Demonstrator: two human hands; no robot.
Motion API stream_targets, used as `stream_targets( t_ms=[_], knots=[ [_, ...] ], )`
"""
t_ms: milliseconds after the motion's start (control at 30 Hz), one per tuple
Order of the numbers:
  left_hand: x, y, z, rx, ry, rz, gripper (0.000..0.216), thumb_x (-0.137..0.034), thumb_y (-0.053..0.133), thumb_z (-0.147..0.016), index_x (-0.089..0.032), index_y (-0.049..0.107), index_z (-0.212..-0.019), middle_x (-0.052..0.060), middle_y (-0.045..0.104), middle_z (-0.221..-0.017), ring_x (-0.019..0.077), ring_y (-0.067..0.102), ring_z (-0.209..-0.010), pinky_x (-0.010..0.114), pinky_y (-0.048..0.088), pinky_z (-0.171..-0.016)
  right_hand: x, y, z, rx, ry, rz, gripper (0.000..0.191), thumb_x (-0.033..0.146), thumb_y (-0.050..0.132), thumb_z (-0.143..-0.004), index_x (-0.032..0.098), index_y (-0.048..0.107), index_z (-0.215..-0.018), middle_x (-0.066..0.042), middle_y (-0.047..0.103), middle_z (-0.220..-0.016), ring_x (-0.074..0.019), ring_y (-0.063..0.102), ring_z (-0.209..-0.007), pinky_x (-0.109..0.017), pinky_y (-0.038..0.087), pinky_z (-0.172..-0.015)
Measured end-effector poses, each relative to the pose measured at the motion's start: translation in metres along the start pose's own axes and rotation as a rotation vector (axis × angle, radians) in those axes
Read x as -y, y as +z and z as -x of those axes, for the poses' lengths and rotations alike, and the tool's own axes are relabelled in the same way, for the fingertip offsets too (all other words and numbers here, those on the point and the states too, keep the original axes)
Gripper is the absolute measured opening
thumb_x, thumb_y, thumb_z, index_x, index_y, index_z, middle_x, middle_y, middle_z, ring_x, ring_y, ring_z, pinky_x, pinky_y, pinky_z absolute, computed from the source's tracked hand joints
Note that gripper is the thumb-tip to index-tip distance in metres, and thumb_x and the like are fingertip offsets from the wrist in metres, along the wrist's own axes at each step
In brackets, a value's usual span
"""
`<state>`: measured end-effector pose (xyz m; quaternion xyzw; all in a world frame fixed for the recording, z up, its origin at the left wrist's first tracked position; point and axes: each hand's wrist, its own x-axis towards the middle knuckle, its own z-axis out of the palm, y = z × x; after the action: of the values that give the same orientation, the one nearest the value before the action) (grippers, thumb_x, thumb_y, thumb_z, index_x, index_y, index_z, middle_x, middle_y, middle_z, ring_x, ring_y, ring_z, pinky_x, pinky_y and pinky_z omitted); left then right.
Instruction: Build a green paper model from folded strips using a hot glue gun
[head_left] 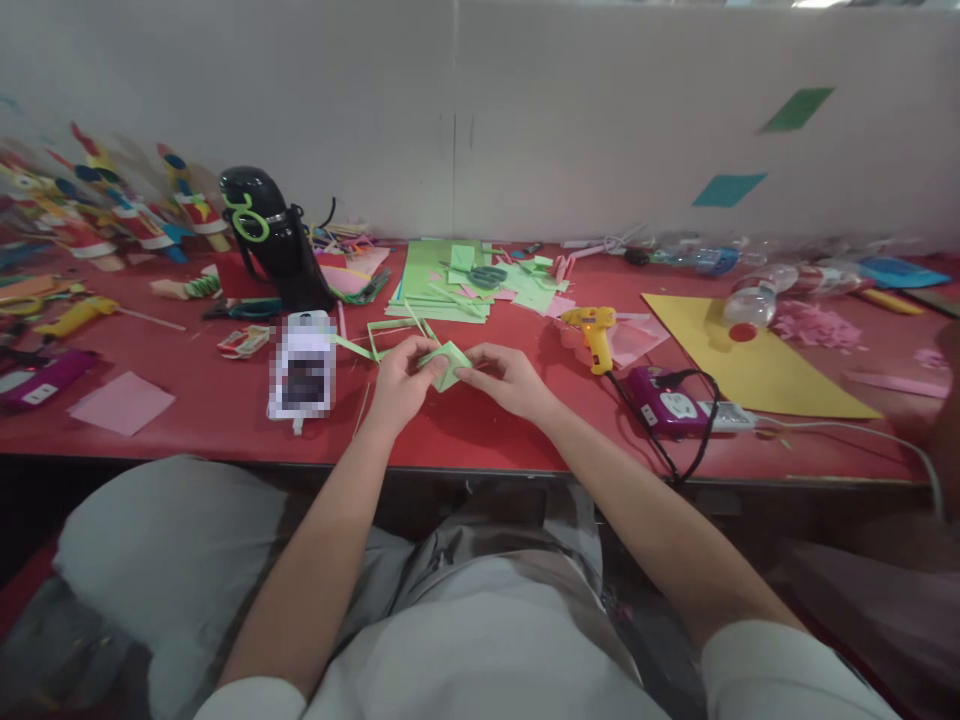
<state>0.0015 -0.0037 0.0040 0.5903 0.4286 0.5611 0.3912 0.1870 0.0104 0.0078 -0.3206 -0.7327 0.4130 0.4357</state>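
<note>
Table (487, 435) edge nearside of glue gun (600, 345), bare surface to its near left, green paper (451, 352) between fingertips (466, 375), pinched by left hand (403, 380) and right hand (510, 380)

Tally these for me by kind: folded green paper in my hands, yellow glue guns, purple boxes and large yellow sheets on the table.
Folded green paper in hand: 1
Yellow glue guns: 2
Purple boxes: 2
Large yellow sheet: 1
Total: 6
</note>
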Motion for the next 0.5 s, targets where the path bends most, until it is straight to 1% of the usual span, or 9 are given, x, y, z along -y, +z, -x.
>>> stream_targets(
  t_ms=[100, 233, 267, 333, 400, 500],
  knots=[
    [0.0003, 0.002, -0.0001, 0.033, -0.04, 0.036, 0.02, -0.033, 0.072, -0.076, -0.018, 0.06, -0.084, 0.0, 0.062, -0.078, 0.0139, 0.057, -0.072, 0.026, 0.046, -0.067, 0.0022, -0.0039, 0.0009, -0.002, -0.004, 0.043, 0.026, 0.043, 0.066, -0.086, 0.017, 0.067, -0.088, -0.004, 0.069, -0.083, -0.0158, 0.061, -0.076, -0.03, 0.049, -0.075],
    [-0.0052, 0.0047, 0.0026, 0.079, -0.039, -0.029, 0.022, -0.032, 0.072, -0.077, -0.019, 0.066, -0.092, 0.002, 0.066, -0.088, 0.0157, 0.06, -0.081, 0.027, 0.047, -0.072, 0.0044, -0.0092, 0.0023, 0.102, 0.028, 0.086, 0.026, 0.042, 0.064, -0.086, 0.017, 0.065, -0.081, -0.001, 0.063, -0.075, -0.0139, 0.054, -0.069, -0.029, 0.046, -0.069],
    [-0.0066, 0.0049, 0.0034, 0.098, -0.032, -0.059, 0.02, -0.033, 0.071, -0.077, -0.018, 0.067, -0.091, 0.002, 0.067, -0.087, 0.0158, 0.06, -0.08, 0.028, 0.047, -0.072, 0.0049, -0.0097, 0.0026, 0.127, 0.033, 0.092, 0.025, 0.042, 0.064, -0.085, 0.017, 0.064, -0.079, 0.0, 0.061, -0.073, -0.0135, 0.053, -0.068, -0.029, 0.044, -0.067],
    [-0.0084, 0.0049, 0.0046, 0.111, -0.018, -0.104, 0.018, -0.035, 0.07, -0.079, -0.018, 0.069, -0.083, 0.002, 0.066, -0.078, 0.0155, 0.059, -0.073, 0.028, 0.046, -0.068, 0.0056, -0.0097, 0.003, 0.15, 0.047, 0.094, 0.026, 0.042, 0.065, -0.084, 0.017, 0.062, -0.076, 0.001, 0.058, -0.07, -0.013, 0.05, -0.066, -0.028, 0.042, -0.065],
    [-0.0087, 0.0047, 0.0049, 0.088, -0.017, -0.119, 0.021, -0.037, 0.07, -0.079, -0.017, 0.068, -0.075, 0.001, 0.064, -0.07, 0.015, 0.058, -0.067, 0.028, 0.046, -0.065, 0.005, -0.0086, 0.0029, 0.147, 0.079, 0.077, 0.026, 0.043, 0.066, -0.082, 0.018, 0.063, -0.076, 0.001, 0.057, -0.07, -0.0133, 0.051, -0.066, -0.028, 0.042, -0.065],
    [-0.0073, 0.0045, 0.0037, 0.07, -0.023, -0.126, 0.023, -0.04, 0.069, -0.08, -0.017, 0.069, -0.077, 0.001, 0.065, -0.07, 0.0153, 0.059, -0.067, 0.028, 0.046, -0.064, 0.0014, -0.0068, 0.0018, 0.13, 0.141, 0.034, 0.029, 0.046, 0.067, -0.081, 0.017, 0.065, -0.082, -0.001, 0.062, -0.076, -0.0145, 0.054, -0.07, -0.029, 0.044, -0.067]
  ],
)
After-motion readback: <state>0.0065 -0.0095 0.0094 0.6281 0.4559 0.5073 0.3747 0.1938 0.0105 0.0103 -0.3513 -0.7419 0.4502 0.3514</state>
